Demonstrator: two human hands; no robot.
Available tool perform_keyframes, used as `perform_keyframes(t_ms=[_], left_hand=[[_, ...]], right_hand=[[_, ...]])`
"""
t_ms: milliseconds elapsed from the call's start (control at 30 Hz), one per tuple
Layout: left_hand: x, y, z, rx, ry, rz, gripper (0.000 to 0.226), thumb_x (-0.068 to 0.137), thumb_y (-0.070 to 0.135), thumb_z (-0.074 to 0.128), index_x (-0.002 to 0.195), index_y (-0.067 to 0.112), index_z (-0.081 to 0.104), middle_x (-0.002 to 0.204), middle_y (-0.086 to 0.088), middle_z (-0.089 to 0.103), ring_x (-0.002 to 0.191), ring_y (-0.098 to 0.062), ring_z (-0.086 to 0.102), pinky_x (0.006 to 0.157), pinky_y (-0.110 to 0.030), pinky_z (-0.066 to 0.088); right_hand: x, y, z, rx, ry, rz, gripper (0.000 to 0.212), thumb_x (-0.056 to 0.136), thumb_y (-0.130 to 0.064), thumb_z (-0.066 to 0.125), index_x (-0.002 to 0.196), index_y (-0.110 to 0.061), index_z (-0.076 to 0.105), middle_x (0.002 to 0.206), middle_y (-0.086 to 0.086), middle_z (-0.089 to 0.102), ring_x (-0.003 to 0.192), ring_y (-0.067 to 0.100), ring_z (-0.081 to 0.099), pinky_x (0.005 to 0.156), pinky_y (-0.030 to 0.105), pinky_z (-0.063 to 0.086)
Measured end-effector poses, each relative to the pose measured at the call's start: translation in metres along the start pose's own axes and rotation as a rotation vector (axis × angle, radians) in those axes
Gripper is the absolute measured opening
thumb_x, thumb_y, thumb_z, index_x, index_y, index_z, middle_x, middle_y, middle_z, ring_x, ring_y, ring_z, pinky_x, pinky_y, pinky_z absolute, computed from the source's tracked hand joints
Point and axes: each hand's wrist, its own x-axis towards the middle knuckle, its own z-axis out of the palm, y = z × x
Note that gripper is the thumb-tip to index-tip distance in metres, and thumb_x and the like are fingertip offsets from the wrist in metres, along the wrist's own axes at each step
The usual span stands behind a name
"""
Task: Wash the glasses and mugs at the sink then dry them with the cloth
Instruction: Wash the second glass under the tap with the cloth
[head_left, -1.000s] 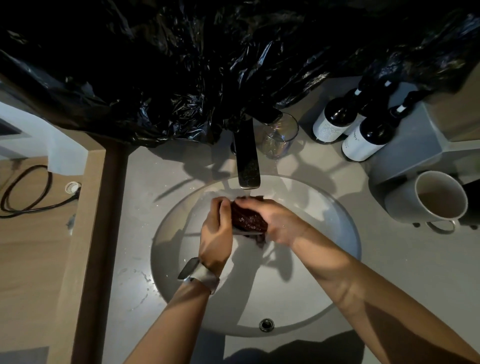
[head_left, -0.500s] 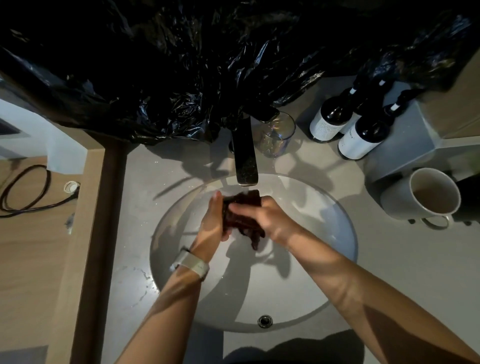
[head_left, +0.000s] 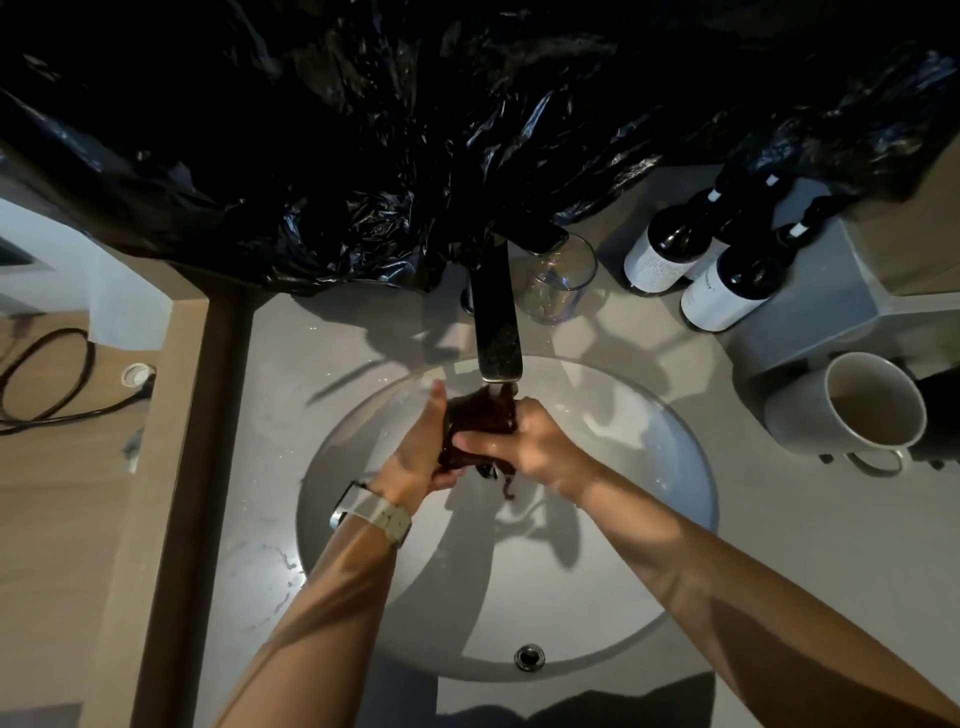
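Under the tap (head_left: 497, 332), your left hand (head_left: 418, 446) and right hand (head_left: 524, 447) both grip the dark cloth (head_left: 478, 428), now bunched tighter and lifted closer to the spout than a moment ago. You're likely rinsing it; the glass (head_left: 558, 280) and mug (head_left: 857, 405) wait on the counter (head_left: 779, 519), outside the sink (head_left: 675, 493).

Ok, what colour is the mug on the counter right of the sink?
The mug looks plain white or off-white, no pattern; the head view, the only one, shows it.
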Motion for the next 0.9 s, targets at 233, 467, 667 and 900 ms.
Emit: perform_keyframes(t_ms=[233, 467, 667, 900], left_hand=[[-0.010, -0.028, -0.002, 0.284, 0.098, 0.644, 0.034, 0.100, 0.050, 0.036, 0.110, 0.023, 0.053, 0.097, 0.002, 0.065, 0.093, -0.007, 0.065, 0.081, -0.025, 0.051], [-0.011, 0.002, 0.005, 0.006, 0.080, 0.103, 0.044, 0.103, 0.052, 0.034, 0.109, 0.014, 0.055, 0.071, -0.004, 0.056, 0.050, -0.009, 0.051, 0.040, -0.020, 0.034], [-0.022, -0.005, 0.015, 0.153, 0.123, 0.534, 0.028, 0.106, 0.035, 0.038, 0.114, 0.014, 0.053, 0.093, -0.002, 0.065, 0.080, -0.010, 0.066, 0.063, -0.019, 0.051], [-0.017, -0.006, 0.011, -0.091, -0.013, 0.191, 0.055, 0.097, 0.065, 0.034, 0.105, 0.018, 0.061, 0.068, -0.006, 0.058, 0.047, -0.014, 0.050, 0.036, -0.019, 0.036]], right_hand=[[-0.002, -0.029, -0.008, 0.413, -0.112, 0.293, 0.021, 0.100, -0.011, 0.048, 0.095, -0.002, 0.065, 0.071, 0.012, 0.072, 0.059, 0.020, 0.071, 0.048, 0.023, 0.053], [-0.009, -0.004, -0.005, 0.135, 0.025, 0.126, 0.020, 0.084, -0.010, 0.072, 0.103, -0.006, 0.073, 0.086, 0.008, 0.074, 0.081, 0.019, 0.071, 0.077, 0.029, 0.053], [-0.004, -0.006, -0.013, 0.227, 0.084, 0.122, 0.017, 0.085, -0.019, 0.071, 0.099, -0.010, 0.076, 0.091, 0.010, 0.075, 0.087, 0.022, 0.072, 0.081, 0.033, 0.056], [-0.012, -0.019, -0.012, -0.028, 0.049, 0.047, 0.007, 0.092, -0.018, 0.065, 0.098, -0.015, 0.069, 0.089, 0.006, 0.073, 0.076, 0.013, 0.070, 0.068, 0.022, 0.056]])
